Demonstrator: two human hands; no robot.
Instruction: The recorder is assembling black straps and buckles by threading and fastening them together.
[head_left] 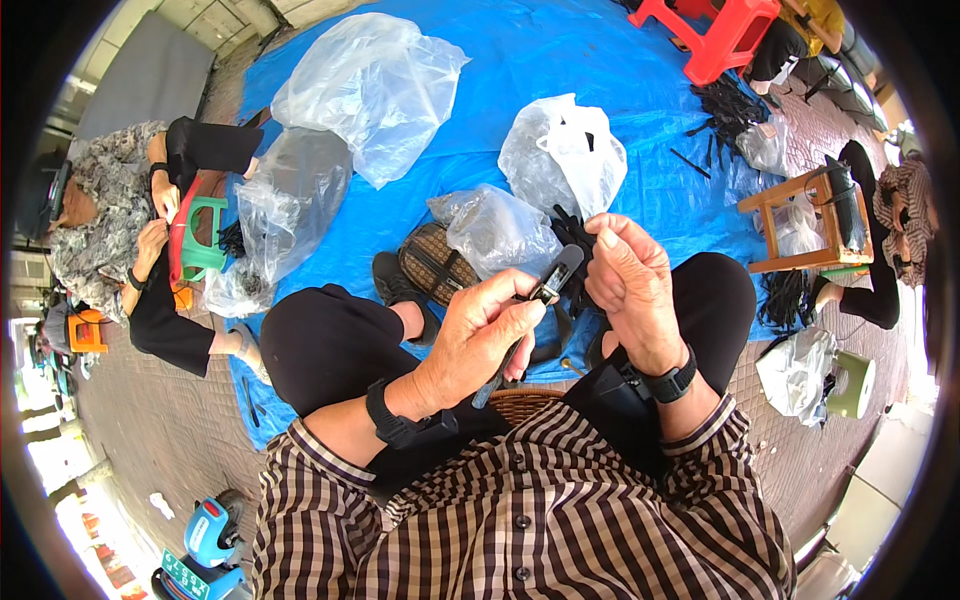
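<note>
My left hand (480,330) is closed around a black strap-like piece (565,265). Its rounded end points up past my fingertips, with a small shiny part at the pinch, and its tail hangs below my palm. Just to the right, my right hand (630,280) is raised with thumb and forefinger pinched together. Whatever lies in that pinch, if anything, is too small to tell. Beyond my hands, a bundle of black strips (572,232) lies beside a clear plastic bag (500,235) and a brown patterned bag (436,262).
A blue tarp (480,120) spreads over the paving, with large plastic bags (370,90) on it. Another person (110,210) works at the left near a green stool (205,235). A wooden stool (795,225) stands right, a red stool (715,40) far right. Below my hands sits a wicker basket (525,402).
</note>
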